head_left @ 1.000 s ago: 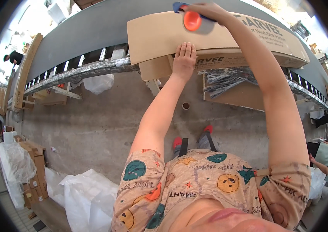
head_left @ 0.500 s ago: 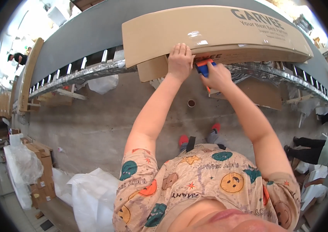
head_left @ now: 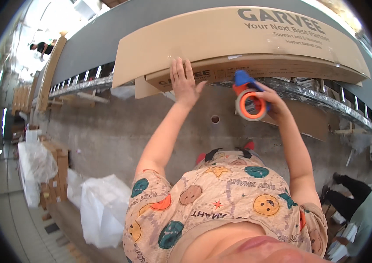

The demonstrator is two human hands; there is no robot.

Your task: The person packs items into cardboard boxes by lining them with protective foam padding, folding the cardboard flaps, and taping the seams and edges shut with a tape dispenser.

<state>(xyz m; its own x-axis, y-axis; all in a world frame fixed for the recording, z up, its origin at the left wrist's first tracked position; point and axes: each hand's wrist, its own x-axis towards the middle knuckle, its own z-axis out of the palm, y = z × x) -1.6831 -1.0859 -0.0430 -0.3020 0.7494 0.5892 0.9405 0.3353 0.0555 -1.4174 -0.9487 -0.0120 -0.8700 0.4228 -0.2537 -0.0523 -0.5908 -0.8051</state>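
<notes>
A long brown cardboard box (head_left: pixel 194 46) lies on the conveyor in front of me, printed lettering on its top and near side. Spread fingers of my left hand (head_left: pixel 185 83) rest against its near edge, left of the middle. My right hand (head_left: pixel 271 103) is wrapped round a blue and orange tape dispenser (head_left: pixel 243 81) fitted with a roll of tape. The dispenser hangs just off the box's near side, to the right of my left hand. A cardboard flap (head_left: pixel 145 89) juts down at the box's left end. My right fingers are partly hidden behind the roll.
The grey conveyor (head_left: pixel 85 46) has a metal roller edge on my side. White foam wrap (head_left: pixel 106 210) and stacked cartons (head_left: pixel 54 175) stand at lower left. A person (head_left: pixel 361 201) is at lower right; another (head_left: pixel 42 47) is far left. A cup-like round thing (head_left: pixel 215 119) is on the floor.
My right hand has drawn the tape dispenser away from the box side toward me and turned it. My left hand has slid left and spread its fingers. The box appears shifted slightly left.
</notes>
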